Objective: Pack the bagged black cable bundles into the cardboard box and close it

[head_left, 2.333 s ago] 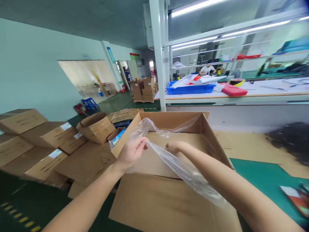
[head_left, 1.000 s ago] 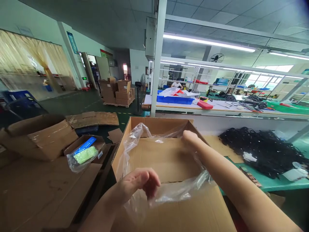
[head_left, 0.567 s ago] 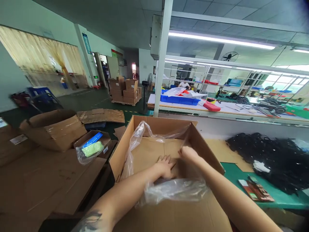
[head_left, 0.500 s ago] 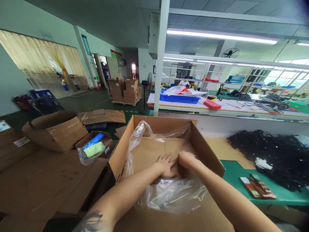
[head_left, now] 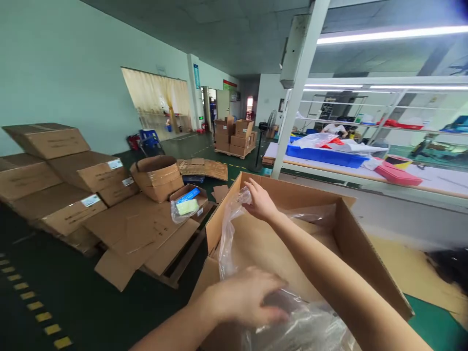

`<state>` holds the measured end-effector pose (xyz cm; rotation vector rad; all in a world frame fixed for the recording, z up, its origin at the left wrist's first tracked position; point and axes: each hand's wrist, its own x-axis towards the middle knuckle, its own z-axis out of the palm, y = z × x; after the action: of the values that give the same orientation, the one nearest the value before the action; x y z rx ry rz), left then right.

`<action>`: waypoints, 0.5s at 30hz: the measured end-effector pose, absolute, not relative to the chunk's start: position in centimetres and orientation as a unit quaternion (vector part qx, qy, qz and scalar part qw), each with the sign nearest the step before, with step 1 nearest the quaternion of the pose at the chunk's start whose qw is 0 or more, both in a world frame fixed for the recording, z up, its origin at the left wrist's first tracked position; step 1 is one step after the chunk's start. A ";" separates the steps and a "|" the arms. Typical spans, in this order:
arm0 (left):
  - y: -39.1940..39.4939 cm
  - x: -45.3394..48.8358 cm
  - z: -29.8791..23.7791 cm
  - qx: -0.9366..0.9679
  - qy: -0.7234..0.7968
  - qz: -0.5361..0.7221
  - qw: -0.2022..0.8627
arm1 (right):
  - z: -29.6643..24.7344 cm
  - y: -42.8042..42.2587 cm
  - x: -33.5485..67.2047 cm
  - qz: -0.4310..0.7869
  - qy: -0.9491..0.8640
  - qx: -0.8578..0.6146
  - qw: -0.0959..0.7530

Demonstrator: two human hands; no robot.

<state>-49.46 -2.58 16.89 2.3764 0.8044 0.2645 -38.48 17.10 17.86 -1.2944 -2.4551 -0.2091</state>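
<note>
I'm pinching the clear plastic liner narrowly with my right grip at the cardboard box's far corner, holding it up the wall; my left grip is curling over the bunched film, closure unclear.

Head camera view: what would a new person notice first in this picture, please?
The large open cardboard box, with a clear plastic liner inside, stands out. The right hand pinches the liner at the rim; the left hand is over it. Stacked cartons lie to the left, a blue crate on a far workbench.
</note>
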 end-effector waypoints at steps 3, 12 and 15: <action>-6.4 -52.0 14.9 0.901 0.275 0.088 0.324 | 18.2 18.1 -42.5 -0.092 -0.899 -0.395 0.165; -10.9 -56.7 12.6 0.864 0.334 0.082 0.369 | 17.3 18.7 -37.9 -0.080 -0.869 -0.477 0.108; -10.5 -57.1 11.8 0.853 0.313 0.094 0.406 | 16.0 18.2 -36.2 -0.046 -0.879 -0.470 0.061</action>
<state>-57.11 -10.47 11.76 2.1527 0.7891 0.2362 -36.24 18.20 16.02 -1.4229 -2.6586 -0.1399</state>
